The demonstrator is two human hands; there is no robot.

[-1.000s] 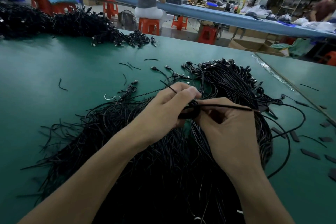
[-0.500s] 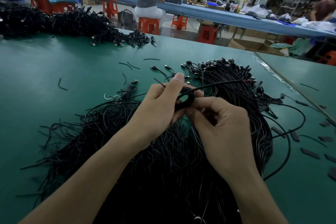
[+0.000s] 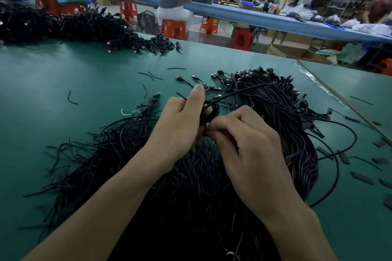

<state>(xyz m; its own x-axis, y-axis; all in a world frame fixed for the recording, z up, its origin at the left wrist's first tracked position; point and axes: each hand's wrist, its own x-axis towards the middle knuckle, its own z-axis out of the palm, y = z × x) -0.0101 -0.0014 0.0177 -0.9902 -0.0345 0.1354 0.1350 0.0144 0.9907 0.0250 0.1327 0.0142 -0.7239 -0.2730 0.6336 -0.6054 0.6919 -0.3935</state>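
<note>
Two hands meet just above the middle of the big pile of black cables (image 3: 286, 133) that lies on the green desk (image 3: 63, 95). The left hand (image 3: 178, 125) grips a small coiled cable (image 3: 213, 110), its fingers curled round the loop. The right hand (image 3: 250, 150) pinches the same coil at its lower edge and touches the left. A loose end runs from the coil out over the pile's far side. A second heap (image 3: 63, 25) lies well beyond the pile.
</note>
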